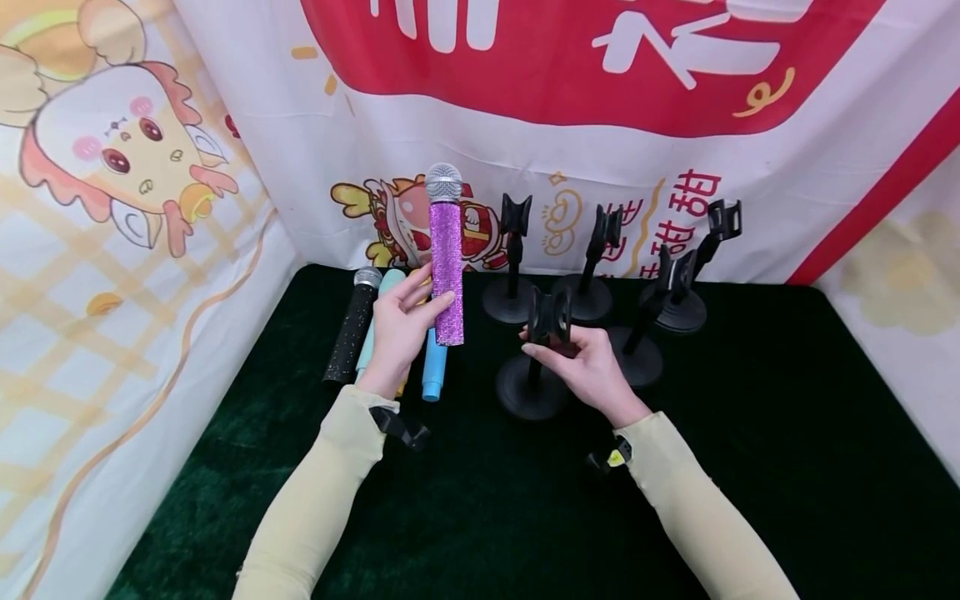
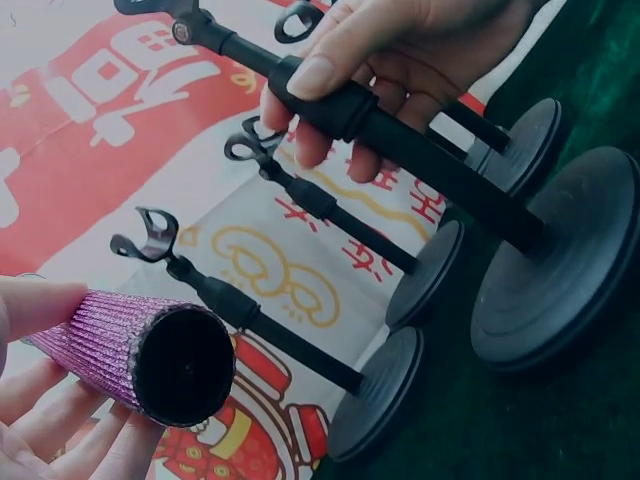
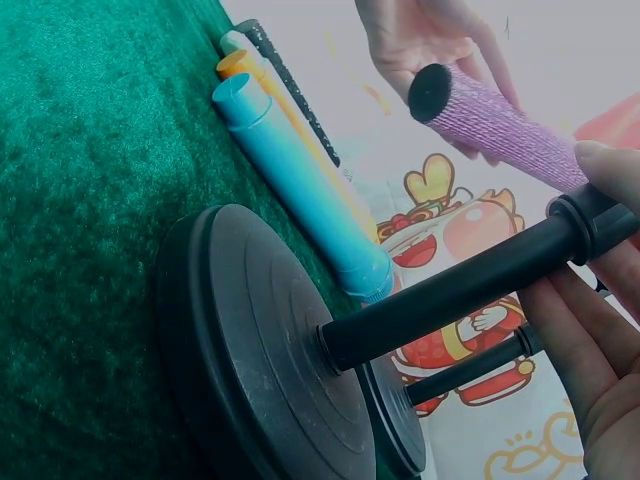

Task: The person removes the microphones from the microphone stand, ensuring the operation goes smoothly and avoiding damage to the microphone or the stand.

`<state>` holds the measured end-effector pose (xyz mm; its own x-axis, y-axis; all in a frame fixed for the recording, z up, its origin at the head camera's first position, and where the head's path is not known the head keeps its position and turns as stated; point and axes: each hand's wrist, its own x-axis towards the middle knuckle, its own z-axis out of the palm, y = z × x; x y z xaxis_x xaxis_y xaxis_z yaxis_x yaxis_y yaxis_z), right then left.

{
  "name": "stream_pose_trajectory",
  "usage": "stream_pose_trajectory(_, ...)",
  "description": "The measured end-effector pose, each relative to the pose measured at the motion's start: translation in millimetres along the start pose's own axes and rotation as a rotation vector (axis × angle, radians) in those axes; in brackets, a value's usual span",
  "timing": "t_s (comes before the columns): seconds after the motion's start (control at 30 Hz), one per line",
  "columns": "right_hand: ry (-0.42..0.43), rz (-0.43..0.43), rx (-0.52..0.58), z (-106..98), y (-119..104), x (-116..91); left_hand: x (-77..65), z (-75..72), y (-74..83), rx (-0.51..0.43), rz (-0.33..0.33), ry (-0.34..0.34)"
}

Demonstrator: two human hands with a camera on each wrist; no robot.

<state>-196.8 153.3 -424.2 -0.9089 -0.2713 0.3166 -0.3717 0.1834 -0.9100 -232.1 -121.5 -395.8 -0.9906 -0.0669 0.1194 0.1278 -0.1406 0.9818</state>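
A purple glittery microphone (image 1: 447,267) with a silver mesh head is held upright by my left hand (image 1: 403,325), thumb on one side and fingers on the other. Its hollow dark lower end faces the left wrist view. My right hand (image 1: 588,367) grips the post of a black microphone stand (image 1: 531,392), close below its clip; in the left wrist view the thumb lies on the collar (image 2: 325,100) of that post. The clip holds no microphone. The stand's round base (image 3: 265,350) is by the green cloth.
Left of the stands lie a black speckled microphone (image 1: 352,329), a pale green one (image 1: 390,279), an orange one (image 3: 238,64) and a blue one (image 1: 434,367). Several other black stands (image 1: 513,283) stand behind and to the right. A printed white curtain (image 1: 600,158) hangs behind the dark green cloth (image 1: 495,517).
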Motion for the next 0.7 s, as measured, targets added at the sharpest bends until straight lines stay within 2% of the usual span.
stream_pose_trajectory(0.3, -0.003, -0.002, 0.012, -1, 1, 1, 3.4, -19.8, -1.8, 0.066, -0.061, 0.028)
stream_pose_trajectory(0.57, 0.004, 0.004, 0.005, -1, 0, 0, 8.2, -52.8, 0.4, 0.109, -0.068, 0.070)
stream_pose_trajectory(0.7, -0.005, 0.008, 0.002, -2, 0, 0, 11.8, -71.0, 1.6, 0.124, -0.086, 0.116)
